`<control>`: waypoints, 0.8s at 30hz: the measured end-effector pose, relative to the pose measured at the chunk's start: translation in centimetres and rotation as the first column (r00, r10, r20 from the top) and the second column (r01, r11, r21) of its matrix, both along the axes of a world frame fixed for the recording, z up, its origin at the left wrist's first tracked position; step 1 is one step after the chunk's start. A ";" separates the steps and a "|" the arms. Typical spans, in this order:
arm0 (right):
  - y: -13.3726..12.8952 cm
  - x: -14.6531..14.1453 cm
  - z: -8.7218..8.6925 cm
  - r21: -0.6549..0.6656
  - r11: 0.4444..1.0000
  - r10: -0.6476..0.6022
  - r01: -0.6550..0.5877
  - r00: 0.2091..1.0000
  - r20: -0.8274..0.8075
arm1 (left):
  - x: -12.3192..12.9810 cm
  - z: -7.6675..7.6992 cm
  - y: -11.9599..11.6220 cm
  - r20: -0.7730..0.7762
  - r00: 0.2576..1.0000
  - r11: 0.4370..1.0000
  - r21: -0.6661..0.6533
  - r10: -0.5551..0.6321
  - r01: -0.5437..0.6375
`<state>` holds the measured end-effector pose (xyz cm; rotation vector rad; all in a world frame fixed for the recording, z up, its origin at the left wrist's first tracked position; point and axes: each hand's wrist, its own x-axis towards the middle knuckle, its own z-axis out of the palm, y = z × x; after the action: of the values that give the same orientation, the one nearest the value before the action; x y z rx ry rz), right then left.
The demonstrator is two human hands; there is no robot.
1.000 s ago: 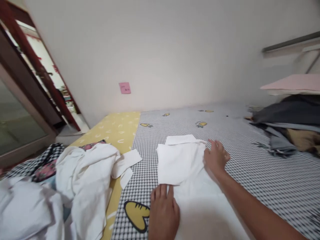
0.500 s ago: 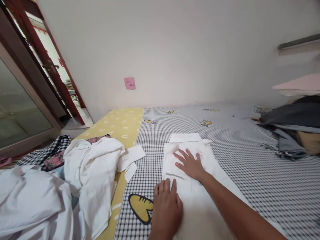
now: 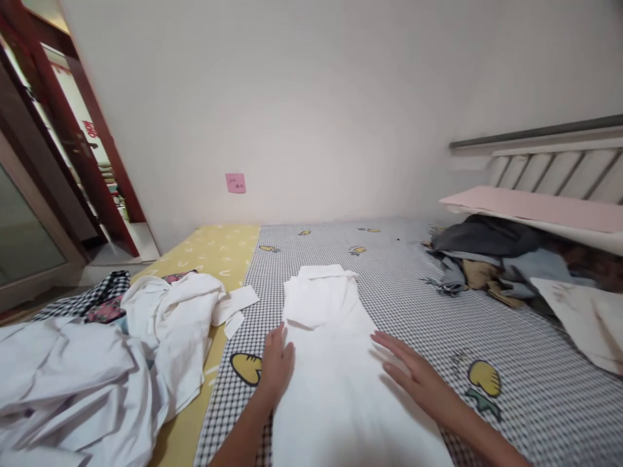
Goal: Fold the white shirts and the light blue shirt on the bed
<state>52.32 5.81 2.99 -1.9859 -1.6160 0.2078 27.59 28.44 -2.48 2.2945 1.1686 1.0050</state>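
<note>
So there's a white garment (image 3: 335, 389) laid out lengthwise on the checked bedsheet (image 3: 389, 279), with its folded end pointing toward the wall (image 3: 316, 110) and the near end running out of the bottom of the view. Both hands are open and well apart, one on each side of it. The left hand (image 3: 277, 360) is at the left edge, fingers pointing away, and the right hand (image 3: 413, 373) is at the right edge with its fingers spread a bit. Can't really tell how hard either one is pressing, but neither is gripping a fold.

Off to the left there's a messy heap of white clothes (image 3: 73, 383), partly on the yellow strip (image 3: 214, 250). Over on the right, dark clothes (image 3: 487, 237) sit under a pink board (image 3: 535, 204). Pink note (image 3: 235, 183) on the wall too.
</note>
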 end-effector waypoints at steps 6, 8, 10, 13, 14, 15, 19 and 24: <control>-15.1 2.4 -10.3 0.119 0.978 -0.204 0.173 0.916 0.346 | -9.1 -2.2 -6.1 -0.076 0.988 0.983 0.118 -0.132 0.141; -17.9 1.2 -12.5 0.172 0.964 -0.260 0.203 0.858 0.442 | -12.6 -3.3 -8.6 -0.216 0.960 0.941 0.248 -0.177 0.229; -18.9 -0.2 -13.4 0.227 0.943 -0.328 0.245 0.808 0.489 | -15.3 -4.1 -10.6 -0.375 0.917 0.882 0.376 -0.136 0.285; -17.3 -1.7 -13.0 0.258 0.929 -0.364 0.265 0.777 0.513 | -16.8 -4.8 -12.1 -0.515 0.857 0.792 0.527 0.010 0.307; -16.2 -2.0 -12.7 0.258 0.933 -0.353 0.251 0.775 0.523 | -16.7 -4.8 -12.2 -0.525 0.849 0.768 0.568 0.062 0.295; -15.1 -2.2 -12.4 0.249 0.941 -0.332 0.230 0.777 0.535 | -16.5 -4.8 -12.2 -0.526 0.844 0.750 0.599 0.105 0.280; -11.5 -2.5 -11.5 0.139 0.979 -0.200 0.148 0.819 0.538 | -15.2 -4.0 -11.8 -0.581 0.804 0.758 0.579 0.125 0.300; -10.2 -1.3 -8.9 -0.096 0.990 -0.067 0.107 0.933 0.352 | -13.2 -1.8 -11.6 -0.707 0.706 0.924 0.291 0.033 0.248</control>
<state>51.02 -4.37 -5.93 -2.2766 -1.7564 -0.0968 14.42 16.87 -4.29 3.1718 1.1288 0.2730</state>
